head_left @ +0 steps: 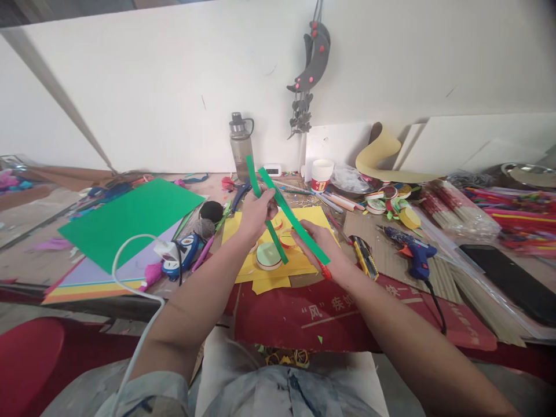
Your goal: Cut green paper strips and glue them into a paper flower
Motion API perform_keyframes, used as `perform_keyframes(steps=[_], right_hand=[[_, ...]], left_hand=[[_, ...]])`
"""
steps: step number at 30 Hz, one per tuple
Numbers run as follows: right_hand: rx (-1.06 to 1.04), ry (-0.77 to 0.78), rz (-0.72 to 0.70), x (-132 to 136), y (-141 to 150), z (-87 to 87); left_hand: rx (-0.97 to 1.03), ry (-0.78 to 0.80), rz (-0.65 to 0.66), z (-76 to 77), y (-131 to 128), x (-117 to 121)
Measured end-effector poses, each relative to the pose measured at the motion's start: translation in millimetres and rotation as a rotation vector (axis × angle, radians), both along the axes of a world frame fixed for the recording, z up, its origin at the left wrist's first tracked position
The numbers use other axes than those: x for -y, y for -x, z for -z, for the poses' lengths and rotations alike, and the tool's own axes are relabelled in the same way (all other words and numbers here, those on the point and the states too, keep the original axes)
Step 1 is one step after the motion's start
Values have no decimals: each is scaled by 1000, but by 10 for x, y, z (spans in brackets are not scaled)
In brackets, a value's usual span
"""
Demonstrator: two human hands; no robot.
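My left hand point(257, 215) is closed, pinching a narrow green paper strip point(275, 242) that slants down over the yellow sheet. A second green paper strip point(295, 221) runs from beside my left fingertips down across my right hand point(320, 240). That hand is closed around the strip's lower part, its fingers partly hidden. Something with a red end point(325, 270) shows under my right palm; its kind is hidden. Below both hands lies yellow paper point(234, 243) carrying a round pale-green disc with a red-and-white edge point(269, 256) and smaller yellow discs point(286, 239).
At left lie a large green sheet point(132, 223), coloured paper and a blue power socket point(182, 255) with a white cable. A bottle point(241, 145) and paper cup point(322, 174) stand behind. To the right are a yellow cutter point(365, 258), blue glue gun point(410, 249) and phone point(508, 278).
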State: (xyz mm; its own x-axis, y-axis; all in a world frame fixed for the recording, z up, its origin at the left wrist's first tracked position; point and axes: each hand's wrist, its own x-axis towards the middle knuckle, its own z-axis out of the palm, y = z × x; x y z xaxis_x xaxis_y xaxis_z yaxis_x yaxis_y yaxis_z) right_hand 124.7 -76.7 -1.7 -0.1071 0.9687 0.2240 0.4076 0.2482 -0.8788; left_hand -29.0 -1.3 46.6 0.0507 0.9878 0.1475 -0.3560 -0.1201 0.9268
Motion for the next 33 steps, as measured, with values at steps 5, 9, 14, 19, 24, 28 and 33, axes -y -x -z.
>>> perform_keyframes(steps=[5,9,14,19,24,28,33], right_hand=[[-1,-3,-40,-19,-22,27],[70,-72,12,-23,-23,45],[49,16,37,-29,-26,112],[17,46,41,-41,-38,161],[12,62,58,-54,-42,176],[11,51,60,-71,-46,206],[-13,68,63,-58,-28,171]], left_hand=[[-31,28,17,7,-24,41],[-43,9,42,25,-43,62],[-34,21,38,25,-54,65],[-14,38,52,3,-55,79],[-8,43,51,-6,-54,79],[-11,40,51,-20,-55,84],[-13,47,58,-34,-48,94]])
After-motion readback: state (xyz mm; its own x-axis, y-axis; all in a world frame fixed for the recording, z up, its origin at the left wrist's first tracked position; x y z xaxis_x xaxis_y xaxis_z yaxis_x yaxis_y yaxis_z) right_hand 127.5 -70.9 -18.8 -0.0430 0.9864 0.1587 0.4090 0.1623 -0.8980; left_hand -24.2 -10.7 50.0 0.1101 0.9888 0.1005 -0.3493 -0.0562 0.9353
